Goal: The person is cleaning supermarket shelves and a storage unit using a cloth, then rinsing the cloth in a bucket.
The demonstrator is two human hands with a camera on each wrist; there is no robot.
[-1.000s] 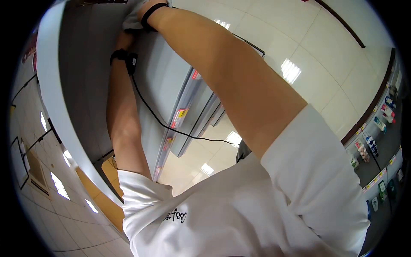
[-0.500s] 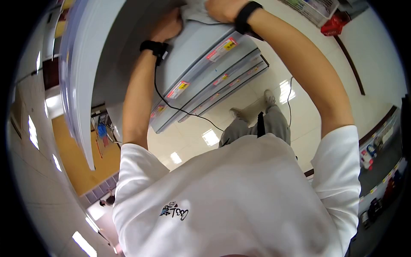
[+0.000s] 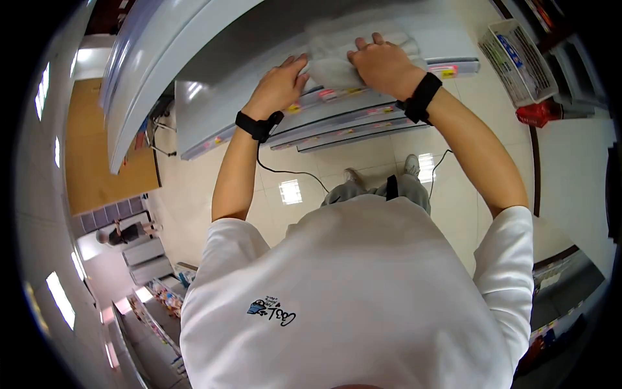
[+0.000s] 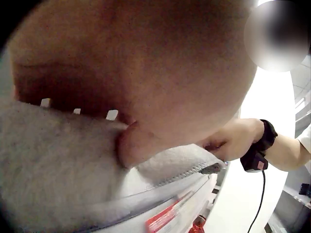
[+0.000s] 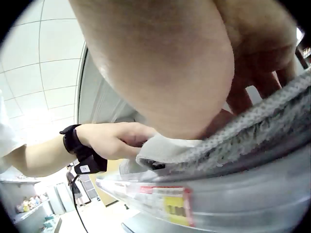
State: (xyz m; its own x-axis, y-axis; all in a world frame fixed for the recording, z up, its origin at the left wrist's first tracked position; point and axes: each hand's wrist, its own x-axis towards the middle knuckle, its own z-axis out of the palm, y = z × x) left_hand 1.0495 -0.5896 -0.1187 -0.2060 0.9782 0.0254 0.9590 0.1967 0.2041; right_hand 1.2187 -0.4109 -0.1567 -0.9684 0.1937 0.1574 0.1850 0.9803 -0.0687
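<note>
A light grey fleecy cloth (image 3: 334, 61) lies on the grey shelf, its front part over the shelf edge. In the head view my right hand (image 3: 383, 65) rests on the cloth, fingers spread. My left hand (image 3: 277, 87) is at its left side, fingertips right at the cloth's edge. The left wrist view shows the left thumb (image 4: 131, 145) pressing on the cloth, with light showing between the other fingers. From the right wrist, the cloth's stitched, shaggy edge (image 5: 228, 141) shows below the right hand. Both wrists wear black bands.
Price tags (image 3: 444, 71) run along the shelf's front rail, with lower shelves beneath. A curved upper shelf edge (image 3: 168, 58) overhangs at left. A white wire basket (image 3: 518, 61) and a red object (image 3: 539, 114) stand at right. Another person (image 3: 123, 233) is far off at left.
The view has swung, bringing shelf front and both hands nearer the middle. The cloth, earlier bunched at the hands, now shows spread on the shelf; the right fingers have spread over it.
</note>
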